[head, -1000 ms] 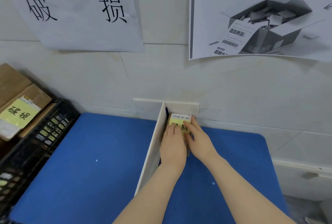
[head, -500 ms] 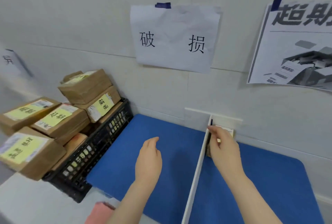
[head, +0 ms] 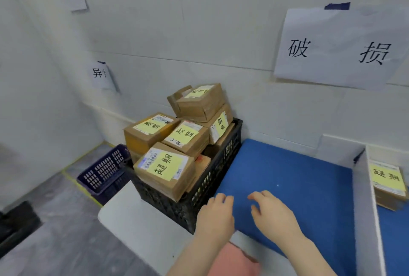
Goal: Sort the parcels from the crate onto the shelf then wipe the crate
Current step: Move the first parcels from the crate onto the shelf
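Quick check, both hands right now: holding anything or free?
Left hand: open, fingers loosely curled, holding nothing, beside the black crate.
Right hand: open, fingers relaxed, holding nothing, over the blue mat.

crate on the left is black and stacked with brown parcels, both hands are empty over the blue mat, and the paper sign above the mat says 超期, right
Not quite. The head view shows the paper sign above the blue mat reads 破损, not 超期. The rest holds: the black crate is stacked with brown parcels, and the left hand and right hand are empty over the mat.
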Tool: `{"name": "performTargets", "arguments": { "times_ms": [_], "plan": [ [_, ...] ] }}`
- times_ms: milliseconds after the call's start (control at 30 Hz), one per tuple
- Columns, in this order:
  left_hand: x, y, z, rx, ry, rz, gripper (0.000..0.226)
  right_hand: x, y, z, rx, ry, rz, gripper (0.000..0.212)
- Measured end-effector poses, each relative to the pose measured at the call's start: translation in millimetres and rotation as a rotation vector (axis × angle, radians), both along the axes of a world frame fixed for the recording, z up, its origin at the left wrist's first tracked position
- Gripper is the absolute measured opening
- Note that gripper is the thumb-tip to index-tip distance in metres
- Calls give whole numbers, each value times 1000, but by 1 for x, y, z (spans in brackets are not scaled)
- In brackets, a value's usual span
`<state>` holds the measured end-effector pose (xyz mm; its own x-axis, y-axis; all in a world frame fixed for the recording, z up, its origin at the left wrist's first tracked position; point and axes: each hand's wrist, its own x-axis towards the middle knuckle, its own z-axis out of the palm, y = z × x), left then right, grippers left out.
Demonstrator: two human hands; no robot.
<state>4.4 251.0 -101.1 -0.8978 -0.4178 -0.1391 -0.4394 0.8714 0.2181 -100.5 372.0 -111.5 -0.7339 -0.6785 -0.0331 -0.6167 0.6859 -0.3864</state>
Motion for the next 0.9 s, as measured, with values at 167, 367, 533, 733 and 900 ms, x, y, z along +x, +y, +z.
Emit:
{"name": "performTargets", "arguments": {
  "times_ms": [167,367,533,733,900],
  "plan": [
    [8,-29,24,-14,158,-4,40,4,-39,18,-73,6,22,33],
    [8,-61,47,-46,371,77,42,0,-77,33,-225,-71,101,34],
    [27,-80,42,-36,547,177,42,12,-108,27,-366,-122,193,34],
    [50,-105,15,-26,638,596,40,22,-163,30,-503,-64,283,32],
    [53,-120,-2,131,619,651,52,28,-195,23,-471,-127,318,31]
  ]
}}
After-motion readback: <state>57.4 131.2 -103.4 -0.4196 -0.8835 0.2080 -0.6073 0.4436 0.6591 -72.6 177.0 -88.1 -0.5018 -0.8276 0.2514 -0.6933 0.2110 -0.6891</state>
